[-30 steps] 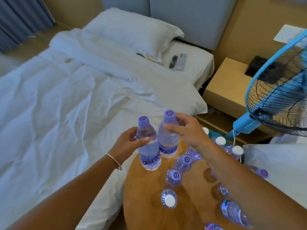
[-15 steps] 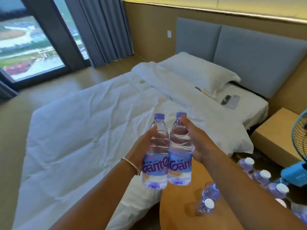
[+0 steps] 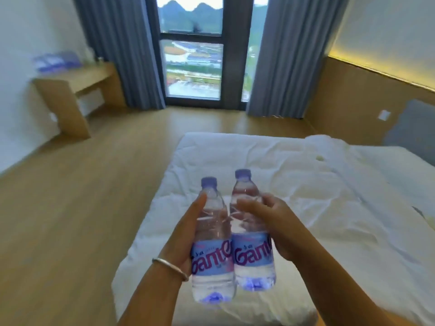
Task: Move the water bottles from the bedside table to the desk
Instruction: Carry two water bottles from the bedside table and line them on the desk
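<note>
I hold two clear water bottles with purple caps and blue labels upright, side by side, over the foot of the bed. My left hand (image 3: 186,234) grips the left bottle (image 3: 213,252) around its middle. My right hand (image 3: 270,222) grips the right bottle (image 3: 253,255), fingers wrapped over its upper body. The wooden desk (image 3: 77,83) stands far off at the left wall, with a blurred cluster of blue-labelled bottles (image 3: 56,62) on its top. The bedside table is out of view.
The white bed (image 3: 306,196) fills the centre and right. Bare wooden floor (image 3: 82,184) runs along its left side up to the desk. A tall window (image 3: 193,55) with grey curtains (image 3: 122,50) closes the far end.
The view has swung left from the bed's head and the round table with bottles to the window and desk. Both hands keep their bottles, carried along in front of me.
</note>
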